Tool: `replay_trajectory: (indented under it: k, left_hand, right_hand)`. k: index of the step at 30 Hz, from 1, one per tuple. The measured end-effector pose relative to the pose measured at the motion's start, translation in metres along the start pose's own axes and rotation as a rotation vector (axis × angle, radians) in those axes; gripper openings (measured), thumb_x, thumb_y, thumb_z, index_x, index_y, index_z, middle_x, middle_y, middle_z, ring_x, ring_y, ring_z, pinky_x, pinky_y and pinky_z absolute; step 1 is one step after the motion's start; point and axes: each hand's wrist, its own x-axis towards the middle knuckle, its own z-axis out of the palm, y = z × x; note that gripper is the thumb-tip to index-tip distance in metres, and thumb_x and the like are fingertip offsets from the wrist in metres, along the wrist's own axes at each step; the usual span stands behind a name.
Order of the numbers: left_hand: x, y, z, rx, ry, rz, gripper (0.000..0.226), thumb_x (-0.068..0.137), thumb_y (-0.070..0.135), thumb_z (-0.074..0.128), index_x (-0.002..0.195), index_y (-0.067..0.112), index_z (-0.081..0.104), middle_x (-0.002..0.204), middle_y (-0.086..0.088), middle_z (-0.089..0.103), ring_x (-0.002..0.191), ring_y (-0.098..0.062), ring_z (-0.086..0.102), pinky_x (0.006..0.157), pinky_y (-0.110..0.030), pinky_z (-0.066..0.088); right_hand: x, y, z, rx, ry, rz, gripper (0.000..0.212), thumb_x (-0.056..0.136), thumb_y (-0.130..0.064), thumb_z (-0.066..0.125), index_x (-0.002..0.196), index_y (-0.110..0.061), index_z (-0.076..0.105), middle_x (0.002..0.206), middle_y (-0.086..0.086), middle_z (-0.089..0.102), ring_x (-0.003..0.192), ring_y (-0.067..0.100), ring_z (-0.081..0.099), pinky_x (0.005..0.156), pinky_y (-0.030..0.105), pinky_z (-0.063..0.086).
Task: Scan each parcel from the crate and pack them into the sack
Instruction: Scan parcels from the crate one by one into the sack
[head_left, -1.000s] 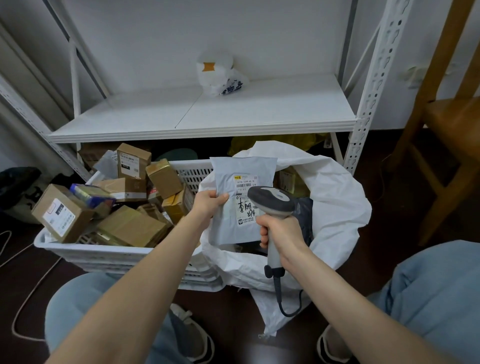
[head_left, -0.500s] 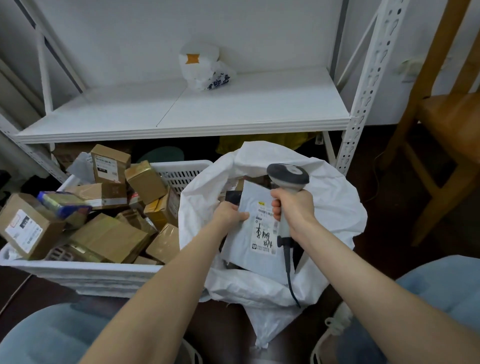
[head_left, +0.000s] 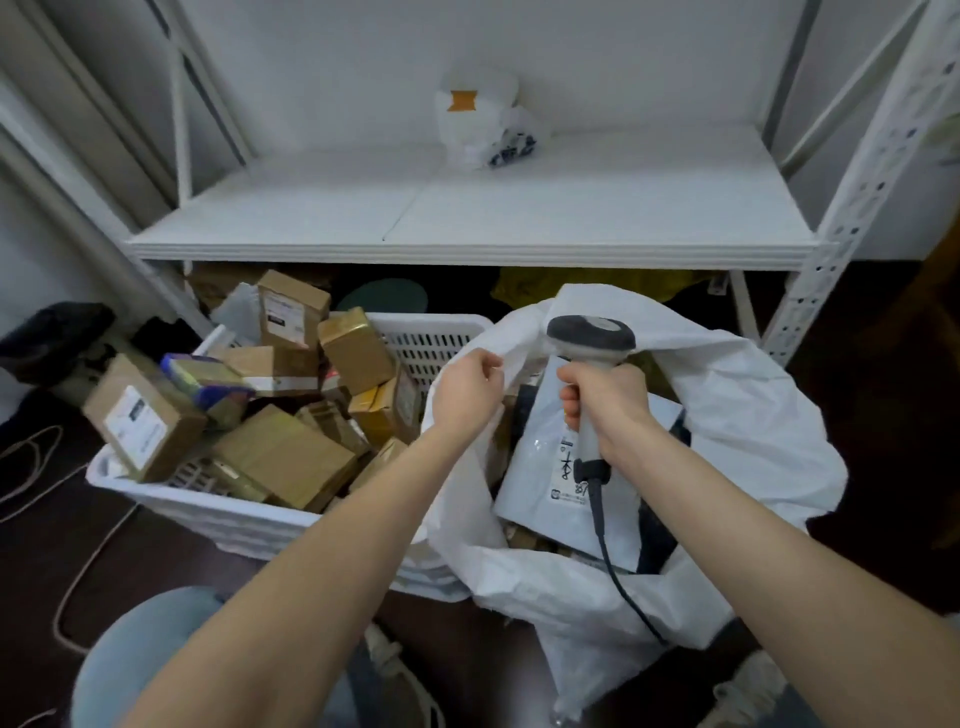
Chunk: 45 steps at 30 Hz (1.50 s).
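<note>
A white plastic crate (head_left: 218, 512) on the floor at the left holds several brown cardboard parcels (head_left: 283, 457). To its right stands the open white sack (head_left: 753, 415). Inside the sack lies a grey-white mailer bag (head_left: 540, 467) with a printed label, on top of other parcels. My left hand (head_left: 467, 387) pinches the sack's left rim. Above the sack's mouth, my right hand (head_left: 605, 405) grips the handle of a grey barcode scanner (head_left: 589, 335), and its cable hangs down over the sack's front.
A white metal shelf (head_left: 467, 218) spans the back, with a white plastic bag (head_left: 485, 122) on it. Cables (head_left: 78, 577) trail on the dark floor at the left. A wooden chair edge shows at the far right. My knees and shoes are at the bottom.
My left hand lowered the grey-white mailer into the sack, let it go, and now pinches the sack's rim. My right hand with the scanner rose slightly above the sack.
</note>
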Motion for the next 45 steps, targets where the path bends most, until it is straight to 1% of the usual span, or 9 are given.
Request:
replay_trajectory:
  k: [3,7,12,17,23,28,35,40,45]
  left_hand:
    - [0.0,-0.023,-0.046,-0.045,0.088,-0.055,0.016,0.092,0.021,0.053,0.104,0.02,0.064,0.098,-0.001,0.069,0.083,-0.021,0.068,0.074,-0.041,0.059]
    - [-0.003,-0.073,-0.095,0.017,0.103,-0.219,0.017,0.091,0.024,0.055,0.107,0.021,0.062,0.104,-0.002,0.067,0.092,-0.022,0.064,0.08,-0.038,0.056]
    - [0.015,-0.129,-0.13,0.04,0.061,-0.386,0.013,0.09,0.025,0.062,0.1,0.02,0.055,0.104,-0.005,0.066,0.093,-0.02,0.062,0.082,-0.036,0.055]
    - [0.075,-0.157,-0.12,0.049,0.051,-0.455,0.055,0.089,0.037,0.065,0.133,0.012,0.044,0.125,-0.01,0.057,0.111,-0.026,0.059,0.09,-0.041,0.053]
    - [0.163,-0.19,-0.091,0.051,0.065,-0.494,0.093,0.081,0.058,0.064,0.149,0.013,0.02,0.147,-0.018,0.031,0.132,-0.036,0.037,0.105,-0.051,0.04]
    - [0.211,-0.197,-0.071,0.095,0.053,-0.543,0.108,0.075,0.07,0.061,0.153,0.017,0.007,0.153,-0.02,0.019,0.137,-0.039,0.028,0.109,-0.053,0.032]
    - [0.203,-0.214,-0.069,0.072,0.009,-0.582,0.082,0.088,0.036,0.061,0.151,0.025,0.01,0.144,-0.017,0.03,0.12,-0.039,0.048,0.098,-0.052,0.045]
    - [0.168,-0.201,-0.08,0.363,-0.025,-0.298,0.072,0.089,0.051,0.057,0.145,0.013,0.029,0.154,-0.014,0.018,0.124,-0.037,0.047,0.092,-0.046,0.049]
    - [0.159,-0.196,-0.078,0.265,0.066,-0.229,0.058,0.092,0.056,0.048,0.131,0.013,0.048,0.149,-0.008,0.031,0.116,-0.033,0.054,0.085,-0.045,0.052]
  right_hand:
    - [-0.016,-0.01,0.035,0.003,-0.097,0.019,0.005,0.086,-0.006,0.062,0.081,-0.004,0.061,0.06,0.007,0.056,0.048,0.014,0.049,0.05,0.026,0.046]
    - [-0.03,-0.017,0.089,0.023,-0.205,0.086,0.011,0.089,-0.008,0.061,0.097,-0.001,0.059,0.061,0.006,0.055,0.048,0.013,0.048,0.048,0.025,0.044]
    - [-0.025,-0.026,0.167,0.055,-0.319,0.224,0.017,0.092,-0.01,0.059,0.076,-0.006,0.058,0.059,0.004,0.052,0.049,0.012,0.047,0.051,0.024,0.045]
    - [0.029,-0.02,0.23,0.067,-0.282,0.309,0.022,0.094,-0.015,0.059,0.073,-0.008,0.057,0.061,0.002,0.054,0.051,0.01,0.049,0.055,0.023,0.046]
    - [0.106,0.008,0.261,0.078,-0.17,0.353,0.012,0.089,-0.015,0.065,0.08,-0.008,0.063,0.062,0.002,0.06,0.053,0.011,0.055,0.06,0.026,0.052]
    - [0.135,0.024,0.264,0.088,-0.129,0.345,0.01,0.088,-0.013,0.066,0.08,-0.008,0.063,0.063,0.002,0.062,0.058,0.011,0.058,0.068,0.028,0.056]
    - [0.132,0.023,0.258,0.104,-0.135,0.336,0.012,0.087,-0.011,0.067,0.076,-0.007,0.062,0.061,0.003,0.061,0.054,0.012,0.057,0.07,0.03,0.056]
    - [0.111,0.017,0.249,0.133,-0.136,0.313,0.013,0.087,-0.009,0.065,0.075,-0.006,0.061,0.058,0.004,0.059,0.05,0.013,0.054,0.059,0.027,0.052]
    - [0.111,0.018,0.247,0.122,-0.131,0.282,0.007,0.088,-0.011,0.065,0.085,-0.005,0.063,0.063,0.004,0.061,0.052,0.012,0.056,0.055,0.026,0.051]
